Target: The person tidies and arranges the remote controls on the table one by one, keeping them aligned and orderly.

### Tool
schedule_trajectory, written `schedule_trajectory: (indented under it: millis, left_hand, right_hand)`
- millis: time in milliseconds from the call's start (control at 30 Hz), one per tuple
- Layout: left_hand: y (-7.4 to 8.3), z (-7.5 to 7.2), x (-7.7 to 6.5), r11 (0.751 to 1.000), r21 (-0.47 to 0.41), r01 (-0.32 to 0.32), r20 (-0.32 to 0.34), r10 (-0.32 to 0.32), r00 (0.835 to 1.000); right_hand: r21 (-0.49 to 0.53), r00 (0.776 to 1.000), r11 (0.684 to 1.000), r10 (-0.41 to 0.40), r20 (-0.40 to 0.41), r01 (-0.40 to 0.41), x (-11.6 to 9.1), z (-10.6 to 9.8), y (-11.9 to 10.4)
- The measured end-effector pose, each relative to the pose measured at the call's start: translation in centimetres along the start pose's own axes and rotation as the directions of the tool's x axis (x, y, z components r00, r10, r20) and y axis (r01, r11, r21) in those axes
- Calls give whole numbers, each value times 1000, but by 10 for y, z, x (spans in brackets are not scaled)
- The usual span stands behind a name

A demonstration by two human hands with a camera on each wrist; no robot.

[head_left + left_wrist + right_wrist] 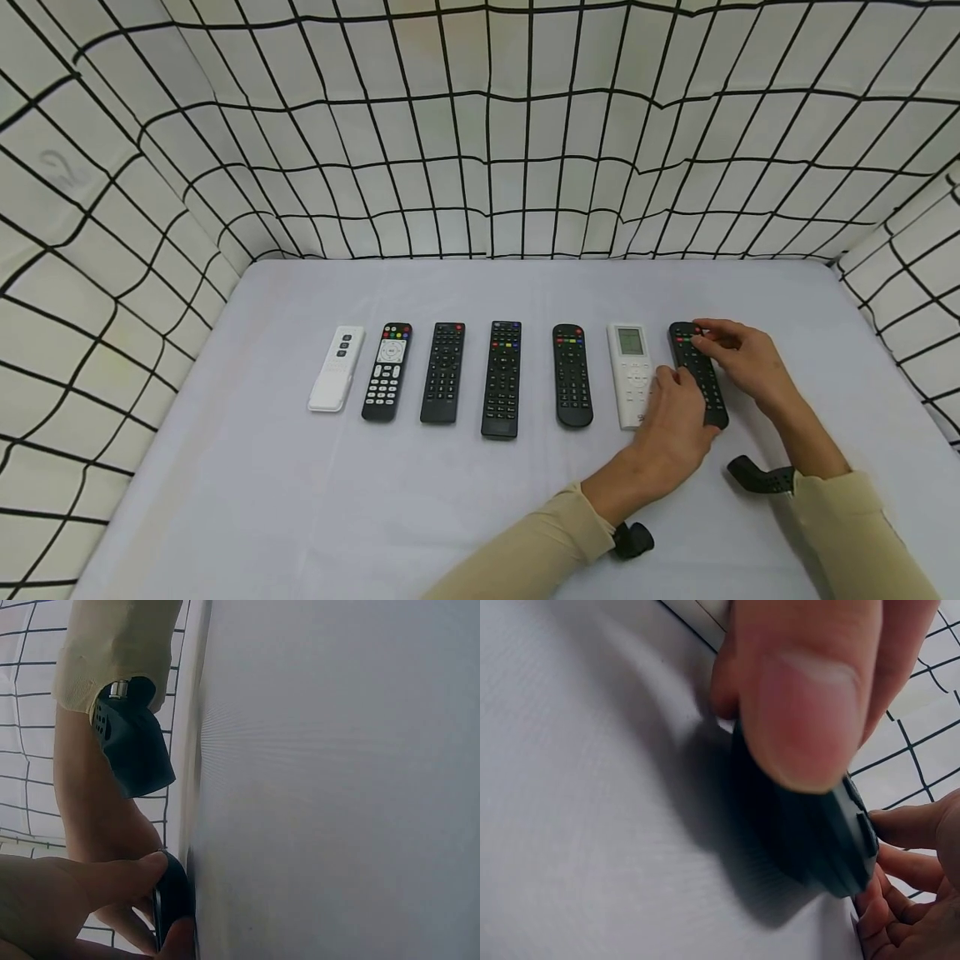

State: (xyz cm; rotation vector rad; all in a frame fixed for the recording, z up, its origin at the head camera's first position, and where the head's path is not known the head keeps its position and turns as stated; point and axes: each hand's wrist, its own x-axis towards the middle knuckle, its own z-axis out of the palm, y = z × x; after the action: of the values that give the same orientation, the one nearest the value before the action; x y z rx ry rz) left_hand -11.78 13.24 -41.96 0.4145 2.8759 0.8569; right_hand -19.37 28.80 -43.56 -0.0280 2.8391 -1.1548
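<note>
A black remote control (699, 372) lies slanted at the right end of a row of remotes, with both hands on it. My right hand (752, 367) pinches its far end, thumb and fingers at the upper edge. At the near end, my left hand (670, 423) grips the side, thumb at the bottom corner. In the left wrist view the remote's rounded end (174, 892) shows between thumb and finger. The right thumb (810, 720) presses the remote (802, 825) in the right wrist view. A white air-conditioner remote (628, 367) lies beside the left hand, partly hidden by it.
Further left along the white table (375, 500) lie several more remotes, among them a black one (572, 375), a long one (502, 379) and a white one (337, 368). Black netting (487, 160) over white walls stands behind and at the sides. Dark camera mounts (757, 477) hang at both wrists.
</note>
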Motion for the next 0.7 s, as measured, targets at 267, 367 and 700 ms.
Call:
schedule_trajectory:
  millis: [267, 367, 700]
  left_hand:
    - [1, -2, -1, 1000, 4, 11, 18, -12, 1000]
    - [0, -3, -2, 1000, -7, 5, 24, -5, 1000]
    - [-4, -8, -3, 996, -89, -11, 51, 16, 999]
  right_hand:
    - [-21, 1000, 1000, 2, 18, -1, 2, -1, 1]
    - [-31, 1000, 999, 10, 26, -9, 2, -1, 1]
    - [-42, 999, 999, 8, 47, -6, 3, -3, 3]
